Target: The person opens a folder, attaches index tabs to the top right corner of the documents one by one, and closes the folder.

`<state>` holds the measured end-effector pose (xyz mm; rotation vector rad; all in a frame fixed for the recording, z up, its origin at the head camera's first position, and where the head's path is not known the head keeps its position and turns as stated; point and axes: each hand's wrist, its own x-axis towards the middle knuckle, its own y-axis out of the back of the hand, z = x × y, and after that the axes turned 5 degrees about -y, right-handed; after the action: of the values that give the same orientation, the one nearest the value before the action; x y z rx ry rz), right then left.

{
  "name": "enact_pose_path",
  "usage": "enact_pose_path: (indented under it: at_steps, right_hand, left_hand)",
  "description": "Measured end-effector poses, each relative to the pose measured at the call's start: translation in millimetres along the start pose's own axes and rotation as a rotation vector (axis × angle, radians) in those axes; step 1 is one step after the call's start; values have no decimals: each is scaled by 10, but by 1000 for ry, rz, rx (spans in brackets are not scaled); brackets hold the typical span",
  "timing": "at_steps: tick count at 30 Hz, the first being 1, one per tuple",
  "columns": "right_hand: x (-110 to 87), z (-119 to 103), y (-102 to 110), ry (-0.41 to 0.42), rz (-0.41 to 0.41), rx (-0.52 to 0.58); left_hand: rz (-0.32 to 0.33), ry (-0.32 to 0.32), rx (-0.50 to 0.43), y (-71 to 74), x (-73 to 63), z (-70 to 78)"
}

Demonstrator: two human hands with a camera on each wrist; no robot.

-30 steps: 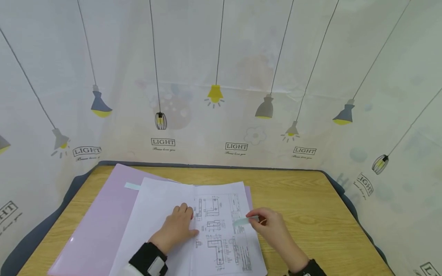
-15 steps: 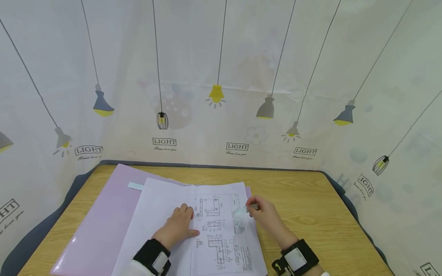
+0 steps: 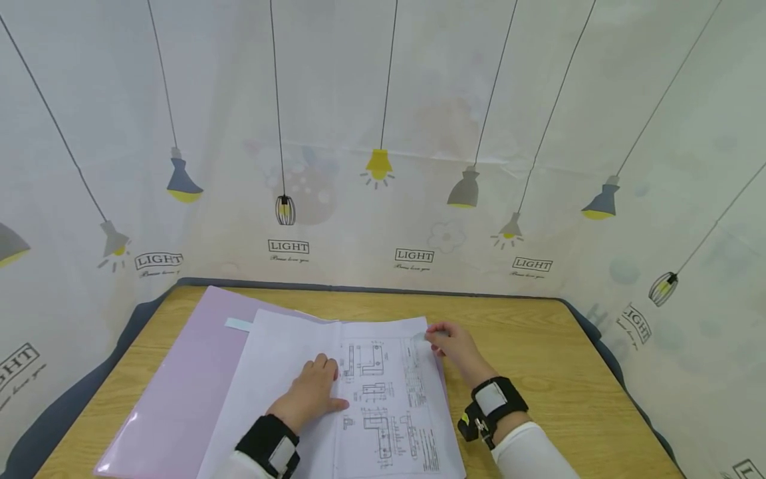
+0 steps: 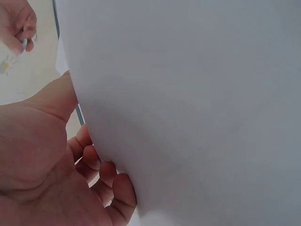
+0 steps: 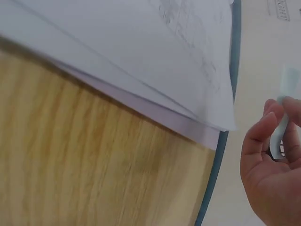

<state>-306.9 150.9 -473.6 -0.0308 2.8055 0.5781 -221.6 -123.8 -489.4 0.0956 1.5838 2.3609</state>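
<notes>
A stack of white paper lies spread in two halves on a pale purple folder (image 3: pixel 161 386). Printed technical drawings cover the right-hand sheet (image 3: pixel 383 392), while the left-hand page (image 3: pixel 263 372) is blank. My left hand (image 3: pixel 306 394) rests on the blank page beside the fold, its thumb reaching onto the drawing side. Over the top right corner of the printed sheet, my right hand (image 3: pixel 455 349) pinches a pale green sticky tab (image 5: pixel 290 80) between thumb and fingers. The right wrist view shows that strip sticking out past the fingertips. Another pale tab (image 3: pixel 239 324) pokes out at the left page's upper edge.
Everything lies on a wooden table (image 3: pixel 538 372) with a dark rim (image 3: pixel 371 290). Behind it hangs a pale cloth (image 3: pixel 335 100) printed with lamps. Black straps with small devices circle both wrists.
My right hand has moved up along the right side of the printed sheet to its top corner, carrying the green tab. The left hand stays on the page.
</notes>
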Motion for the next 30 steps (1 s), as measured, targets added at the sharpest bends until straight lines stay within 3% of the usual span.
enact_pose_path:
  at_steps: [9,20,30]
  right_hand:
    - [250,24,-67,-70,41,10]
    - [351,175,-161,-146,59,116]
    - [412,157,-136,-151,48,68]
  left_hand:
    - [-9,21,-6,15,10,-18]
    - [-15,30,-17,-15,14,-11]
    - [-8,34,-9,-17,23,-9]
